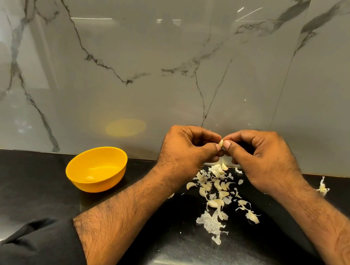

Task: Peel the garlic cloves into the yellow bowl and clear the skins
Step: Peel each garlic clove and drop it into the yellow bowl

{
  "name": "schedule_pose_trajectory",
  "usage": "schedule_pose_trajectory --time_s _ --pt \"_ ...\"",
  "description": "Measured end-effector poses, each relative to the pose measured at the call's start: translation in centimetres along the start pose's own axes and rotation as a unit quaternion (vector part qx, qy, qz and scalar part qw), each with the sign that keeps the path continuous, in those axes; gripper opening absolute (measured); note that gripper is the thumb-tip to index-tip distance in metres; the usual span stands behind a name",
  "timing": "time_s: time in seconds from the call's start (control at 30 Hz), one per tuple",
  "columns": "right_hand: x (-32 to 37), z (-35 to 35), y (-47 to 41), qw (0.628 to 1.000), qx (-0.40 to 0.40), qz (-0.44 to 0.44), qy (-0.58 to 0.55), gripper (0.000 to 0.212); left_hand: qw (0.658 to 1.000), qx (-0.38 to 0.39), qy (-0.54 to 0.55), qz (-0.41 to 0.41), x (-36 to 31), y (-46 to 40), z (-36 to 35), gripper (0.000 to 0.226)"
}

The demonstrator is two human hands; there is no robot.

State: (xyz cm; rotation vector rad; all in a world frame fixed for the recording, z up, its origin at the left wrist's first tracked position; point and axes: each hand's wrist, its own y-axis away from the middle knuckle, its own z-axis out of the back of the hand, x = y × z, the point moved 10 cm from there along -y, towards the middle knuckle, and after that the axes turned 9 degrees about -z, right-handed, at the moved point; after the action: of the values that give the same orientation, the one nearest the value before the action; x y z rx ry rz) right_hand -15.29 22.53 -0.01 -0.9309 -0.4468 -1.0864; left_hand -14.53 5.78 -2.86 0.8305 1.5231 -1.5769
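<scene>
Both my hands are raised above the black counter, close to the wall. My left hand (186, 147) and my right hand (261, 159) pinch one small garlic clove (221, 142) between thumbs and fingertips. Below them lies a scatter of garlic cloves and papery skins (217, 195) on the counter. The yellow bowl (98, 168) stands to the left of my left forearm, with one peeled clove (89, 178) inside it.
A stray garlic stem piece (322, 187) lies at the far right near the wall. The marble backsplash (178, 66) rises right behind the counter (19, 178). My black sleeve (43, 246) is at the lower left.
</scene>
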Motion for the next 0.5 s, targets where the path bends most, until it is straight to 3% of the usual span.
schedule_pose_trajectory --time_s 0.5 --pt "1.14 -0.27 0.35 0.995 -0.017 0.052 0.082 0.013 0.999 0.000 -0.038 -0.006 -0.04 0.08 0.03 0.014"
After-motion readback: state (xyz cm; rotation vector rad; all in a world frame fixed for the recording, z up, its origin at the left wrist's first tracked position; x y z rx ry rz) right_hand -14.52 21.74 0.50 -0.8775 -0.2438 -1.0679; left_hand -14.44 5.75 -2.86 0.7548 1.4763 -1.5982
